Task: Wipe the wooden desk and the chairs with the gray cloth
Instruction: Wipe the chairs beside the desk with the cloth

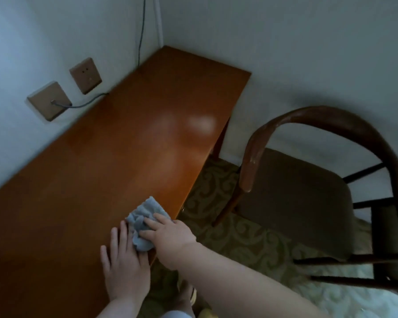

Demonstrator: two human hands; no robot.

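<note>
The long wooden desk (129,143) runs from the lower left to the far room corner. A crumpled gray cloth (141,222) lies on the desk near its front edge. My right hand (170,232) presses down on the cloth with fingers spread over it. My left hand (123,260) lies flat on the desk just left of the cloth, fingers apart, its fingertips touching the cloth's edge. A dark wooden chair (308,193) with a curved backrest and a brown seat stands to the right of the desk.
Two brown wall sockets (67,88) sit on the left wall, one with a gray cable (87,103) plugged in. A thin cord (141,31) hangs down the wall. Patterned carpet (239,235) covers the floor between desk and chair. My feet (186,297) show below.
</note>
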